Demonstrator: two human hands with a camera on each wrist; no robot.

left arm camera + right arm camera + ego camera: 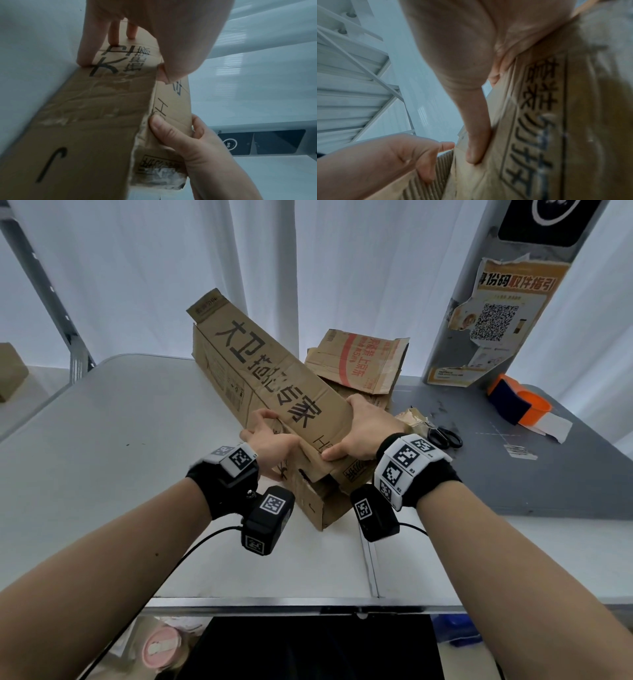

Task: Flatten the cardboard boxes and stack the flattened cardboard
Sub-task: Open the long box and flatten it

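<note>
Here, nearest to me, my two hands hold the near end of a long cardboard box (pixel 270 392) above the middle of the bench (pixel 102 440). My left hand (pixel 270 440) grips the box's left side, fingers curled round its edge and thumb on the printed top panel. My right hand (pixel 363 429) clamps the right side, thumb pressed on the near corner where a torn end flap (pixel 356 474) hangs loose. The box is not yet flat; it slants up and away from me, its lower near corner resting on the bench and its far end raised.

Beyond it, toward the far edge, a flattened cardboard piece (pixel 356 361) with red print lies on more crumpled card, the start of the stack. At the right side of the bench sit black scissors (pixel 445 436) and an orange tape dispenser (pixel 520 402).

I judge the risks so: the worn, tape-scarred panels could tear if I press unevenly, and the raised far end could swing round and knock the stack or sweep the scissors off the bench.
</note>
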